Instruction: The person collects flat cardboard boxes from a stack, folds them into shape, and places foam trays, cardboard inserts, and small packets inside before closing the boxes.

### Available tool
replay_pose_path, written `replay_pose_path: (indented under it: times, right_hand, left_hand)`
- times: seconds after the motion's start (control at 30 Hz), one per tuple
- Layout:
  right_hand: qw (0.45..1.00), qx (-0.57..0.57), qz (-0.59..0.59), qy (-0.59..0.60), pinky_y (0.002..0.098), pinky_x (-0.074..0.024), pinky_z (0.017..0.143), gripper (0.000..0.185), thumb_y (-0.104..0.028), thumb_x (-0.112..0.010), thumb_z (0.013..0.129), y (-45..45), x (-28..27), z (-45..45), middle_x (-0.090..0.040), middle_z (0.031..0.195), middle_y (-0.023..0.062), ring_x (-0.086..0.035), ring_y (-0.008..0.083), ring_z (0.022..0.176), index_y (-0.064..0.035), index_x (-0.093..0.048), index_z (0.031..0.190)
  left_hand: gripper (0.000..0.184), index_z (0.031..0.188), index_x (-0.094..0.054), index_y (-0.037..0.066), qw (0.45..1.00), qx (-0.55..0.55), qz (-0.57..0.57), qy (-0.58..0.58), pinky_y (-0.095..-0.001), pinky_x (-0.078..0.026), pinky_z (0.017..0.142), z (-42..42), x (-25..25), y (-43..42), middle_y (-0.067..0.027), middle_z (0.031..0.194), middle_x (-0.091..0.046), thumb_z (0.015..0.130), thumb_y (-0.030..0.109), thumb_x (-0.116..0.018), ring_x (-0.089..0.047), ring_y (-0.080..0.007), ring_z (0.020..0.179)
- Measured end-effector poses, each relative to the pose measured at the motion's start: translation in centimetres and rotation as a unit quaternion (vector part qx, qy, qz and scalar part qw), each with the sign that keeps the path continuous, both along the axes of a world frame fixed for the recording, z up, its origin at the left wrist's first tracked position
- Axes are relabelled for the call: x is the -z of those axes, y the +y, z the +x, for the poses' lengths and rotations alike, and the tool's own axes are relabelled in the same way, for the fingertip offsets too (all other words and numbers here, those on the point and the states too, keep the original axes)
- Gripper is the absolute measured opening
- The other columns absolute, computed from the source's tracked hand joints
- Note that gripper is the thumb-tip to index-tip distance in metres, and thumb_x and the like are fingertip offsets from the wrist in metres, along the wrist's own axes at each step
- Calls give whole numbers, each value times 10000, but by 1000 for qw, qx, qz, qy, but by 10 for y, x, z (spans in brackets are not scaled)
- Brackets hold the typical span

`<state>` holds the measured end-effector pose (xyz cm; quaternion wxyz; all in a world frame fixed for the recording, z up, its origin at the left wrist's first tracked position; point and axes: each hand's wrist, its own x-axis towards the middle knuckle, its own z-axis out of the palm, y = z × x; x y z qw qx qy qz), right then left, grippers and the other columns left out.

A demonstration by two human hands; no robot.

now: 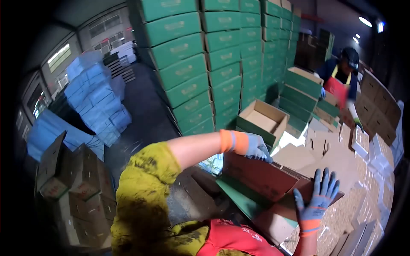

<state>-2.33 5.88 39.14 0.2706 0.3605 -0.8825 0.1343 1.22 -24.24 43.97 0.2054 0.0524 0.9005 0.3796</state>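
Observation:
A cardboard box [256, 176], brown with a green panel, stands tilted in front of my body. My left hand [250, 146], in a grey glove with an orange cuff, has its fingers curled over the box's upper edge. At the box's right end lies my right hand [318, 200], gloved the same way, its fingers stretched and spread and its palm against the cardboard. The palm side of both hands is hidden.
Tall stacks of green boxes [181, 47] rise ahead. An open-topped green box [263, 119] stands beyond my left hand. A co-worker [341, 77] handles something red at the far right. Brown cartons [85, 183] and blue-wrapped bundles [96, 98] stand at left.

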Motion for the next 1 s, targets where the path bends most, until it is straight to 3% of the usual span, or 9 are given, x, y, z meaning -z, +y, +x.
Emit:
replay_pose_path:
  times: [0.2, 0.23, 0.33, 0.5, 0.57, 0.77, 0.87, 0.93, 1.0]
  right_hand:
    - [991, -118, 41, 52, 560, -120, 1090, 703, -259, -702, 653, 34, 3, 15, -309, 1425, 214, -180, 459, 1341, -44, -471, 1281]
    - [991, -121, -4, 49, 548, -307, 1016, 492, -144, -771, 653, 35, -15, 29, -544, 1190, 155, -449, 390, 1186, -122, -550, 1093]
    - [984, -151, -88, -19, 577, -263, 1034, 381, -154, -772, 611, 41, -27, 45, -539, 1199, 137, -437, 392, 1194, -132, -547, 918]
    - [975, -167, -50, -141, 545, -256, 1046, 375, -56, -685, 562, 46, -53, 65, -411, 1327, 178, -313, 424, 1274, -109, -532, 900]
    - [964, -144, -8, -223, 536, -199, 1080, 428, -48, -694, 546, 46, -62, 76, -292, 1431, 206, -161, 435, 1358, -108, -544, 943]
    - [937, -183, 2, -299, 508, -237, 1072, 516, -116, -755, 593, 19, -59, 83, -298, 1421, 225, -206, 433, 1343, -73, -528, 1054]
    - [966, -172, 47, -189, 459, -307, 1039, 494, -147, -701, 722, -18, -53, 86, -383, 1371, 211, -343, 382, 1281, -48, -510, 1167]
    - [954, -185, 30, -235, 486, -249, 1057, 553, -175, -703, 697, -25, -43, 77, -348, 1392, 219, -274, 404, 1308, -44, -505, 1196]
    - [940, -196, 9, -279, 512, -191, 1074, 612, -204, -704, 672, -27, -31, 64, -314, 1414, 226, -204, 425, 1335, -40, -500, 1225]
  left_hand:
    - [370, 1030, -675, 66, 995, 63, -80, 16, -310, -464, 710, -27, 4, -15, -32, 864, -683, 837, 378, -623, -592, -133, 770]
    - [359, 928, -679, 36, 994, 32, -81, 61, -333, -446, 661, -29, 12, -14, -52, 756, -651, 839, 378, -614, -565, -160, 695]
    - [242, 843, -609, 39, 979, 19, -55, 195, -346, -446, 655, -10, 3, -6, -87, 740, -616, 796, 276, -625, -571, -232, 693]
    - [289, 968, -484, 35, 919, -109, -33, 379, -424, -447, 688, 18, -10, -20, -191, 811, -587, 741, 158, -614, -572, -382, 799]
    - [285, 962, -476, 32, 908, -153, -87, 380, -429, -445, 684, 21, -12, -27, -188, 806, -587, 743, 155, -609, -576, -378, 793]
    - [267, 945, -527, 72, 885, -119, -224, 391, -423, -468, 702, -20, 20, -22, -130, 805, -623, 681, 106, -557, -607, -339, 815]
    - [231, 913, -562, 89, 926, -97, -175, 321, -398, -473, 710, -47, 31, -19, -118, 816, -633, 684, 86, -533, -614, -320, 828]
    - [181, 865, -577, 79, 947, 60, -111, 297, -349, -485, 686, -33, 35, -12, -89, 790, -633, 760, 223, -605, -621, -247, 772]
    - [476, 984, -569, 61, 993, 72, 65, -74, -290, -479, 662, -30, 25, -17, -55, 732, -588, 819, 508, -572, -590, -179, 719]
